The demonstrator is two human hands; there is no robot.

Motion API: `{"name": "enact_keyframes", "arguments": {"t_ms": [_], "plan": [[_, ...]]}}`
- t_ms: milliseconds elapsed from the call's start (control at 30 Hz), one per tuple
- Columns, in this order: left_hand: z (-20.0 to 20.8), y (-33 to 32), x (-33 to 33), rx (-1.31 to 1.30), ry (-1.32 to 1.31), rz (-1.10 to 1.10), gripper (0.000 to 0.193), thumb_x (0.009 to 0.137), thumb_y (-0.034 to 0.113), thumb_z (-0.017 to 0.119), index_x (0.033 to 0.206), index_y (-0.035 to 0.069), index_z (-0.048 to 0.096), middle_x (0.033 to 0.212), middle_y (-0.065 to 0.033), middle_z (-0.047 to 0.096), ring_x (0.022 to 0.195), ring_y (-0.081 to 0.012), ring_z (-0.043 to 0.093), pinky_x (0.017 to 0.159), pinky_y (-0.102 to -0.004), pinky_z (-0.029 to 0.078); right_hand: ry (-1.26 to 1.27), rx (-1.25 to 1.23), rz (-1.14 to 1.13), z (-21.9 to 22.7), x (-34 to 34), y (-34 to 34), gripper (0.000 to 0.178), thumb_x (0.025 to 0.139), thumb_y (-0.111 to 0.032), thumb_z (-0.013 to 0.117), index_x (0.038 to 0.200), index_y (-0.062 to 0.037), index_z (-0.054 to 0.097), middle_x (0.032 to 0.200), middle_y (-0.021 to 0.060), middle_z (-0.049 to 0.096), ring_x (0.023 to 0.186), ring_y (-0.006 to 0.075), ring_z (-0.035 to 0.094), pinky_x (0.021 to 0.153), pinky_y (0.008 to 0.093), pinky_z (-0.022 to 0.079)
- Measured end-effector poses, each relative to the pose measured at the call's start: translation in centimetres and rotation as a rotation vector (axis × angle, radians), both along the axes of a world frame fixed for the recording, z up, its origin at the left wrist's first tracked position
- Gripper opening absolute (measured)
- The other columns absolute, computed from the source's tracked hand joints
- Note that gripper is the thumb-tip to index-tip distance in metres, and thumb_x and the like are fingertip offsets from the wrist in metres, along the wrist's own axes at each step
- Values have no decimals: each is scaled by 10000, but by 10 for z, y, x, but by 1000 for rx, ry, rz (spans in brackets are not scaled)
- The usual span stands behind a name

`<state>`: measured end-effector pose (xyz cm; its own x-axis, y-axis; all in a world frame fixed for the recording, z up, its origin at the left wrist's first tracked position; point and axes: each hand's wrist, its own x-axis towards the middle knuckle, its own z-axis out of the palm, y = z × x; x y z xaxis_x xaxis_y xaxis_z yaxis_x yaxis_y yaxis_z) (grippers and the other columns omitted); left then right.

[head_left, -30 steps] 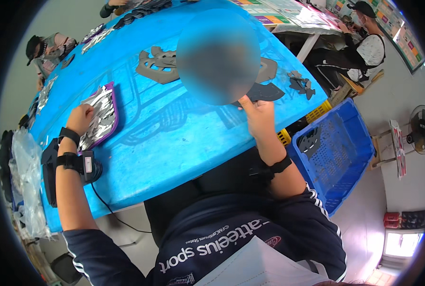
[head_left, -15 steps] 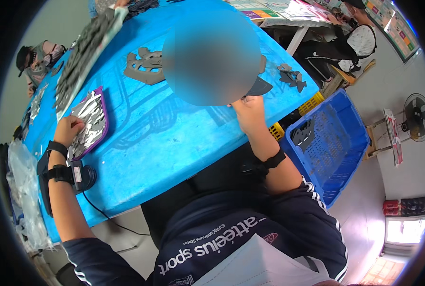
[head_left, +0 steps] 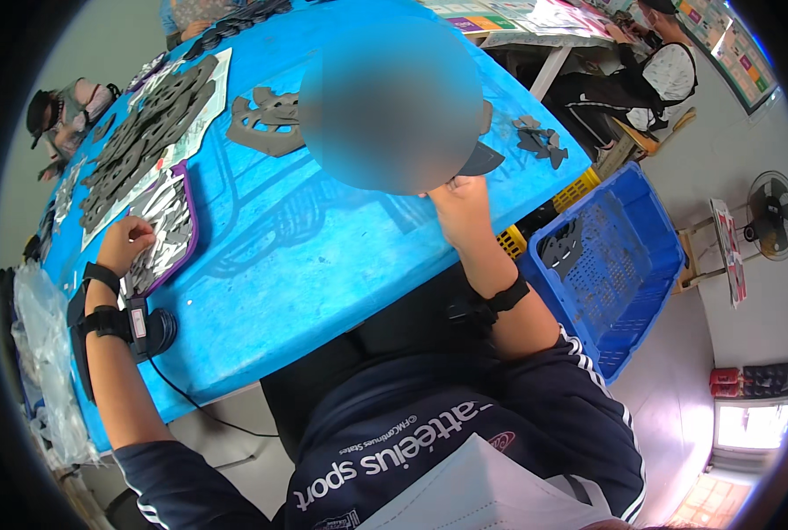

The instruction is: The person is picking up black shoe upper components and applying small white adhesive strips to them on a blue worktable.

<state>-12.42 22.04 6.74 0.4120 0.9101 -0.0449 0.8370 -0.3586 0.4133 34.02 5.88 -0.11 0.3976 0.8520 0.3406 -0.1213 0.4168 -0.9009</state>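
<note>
- Stack (head_left: 151,119): many dark grey cut-outs lie piled on a white sheet at the far left of the blue table (head_left: 323,256). Judged from this, a good share of pieces is already laid out there.
- Tray (head_left: 166,231): a purple-edged tray lies nearer on the left, just this side of the stack, and holds silvery-grey cut pieces. Pieces remain in it, so the work does not look finished.
- Left hand (head_left: 126,245): it rests on the near edge of the tray, fingers curled down onto the pieces. It appears to pinch one piece; the grip itself is too small to confirm. The forearm runs along the left table edge, with a black strap and a small device at the wrist.
- Loose cut-outs (head_left: 266,119): one large grey piece lies alone far on the table, centre-left, apart from both hands.
- Right hand (head_left: 458,205): it is raised at the centre-right, fingers closed on a dark flat piece (head_left: 481,160). A blurred patch covers part of that piece. The wrist carries a black band.
- Scraps (head_left: 540,140): small dark offcuts lie at the far right table edge.
- Crate (head_left: 610,256): a blue crate stands on the floor at the right, with one dark piece inside.
</note>
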Motion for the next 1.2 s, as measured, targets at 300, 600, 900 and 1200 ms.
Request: {"name": "enact_keyframes", "arguments": {"t_ms": [300,600,900,1200], "plan": [[10,-1,-4,203,17,27,147,800,101,647,920,32,601,831,-61,617,760,-147,577,697,-271,457,-99,-158,-103,2,-2,-3,227,792,-204,689,935,-36,635,852,19,621,746,78,563,603,223,456],[19,-10,-14,493,-57,171,220,915,129,506,1106,28,546,970,-94,632,897,-156,606,786,-276,467,1,-70,-45,-6,4,-2,242,785,-138,699,963,3,614,897,34,613,766,85,549,609,215,425],[49,-130,115,206,-1090,207,60,846,33,575,873,-15,599,977,-99,628,910,-120,553,831,-240,402,2,-70,-64,-5,5,-3,223,786,-125,696,947,7,614,889,38,609,761,90,550,607,215,424],[-34,-202,177,-170,-1179,337,123,792,-16,628,906,-9,583,796,-97,636,670,-121,590,588,-213,469,-31,-83,-45,-3,1,-1,179,813,-76,654,960,14,608,905,47,609,766,97,550,605,225,422]]}}
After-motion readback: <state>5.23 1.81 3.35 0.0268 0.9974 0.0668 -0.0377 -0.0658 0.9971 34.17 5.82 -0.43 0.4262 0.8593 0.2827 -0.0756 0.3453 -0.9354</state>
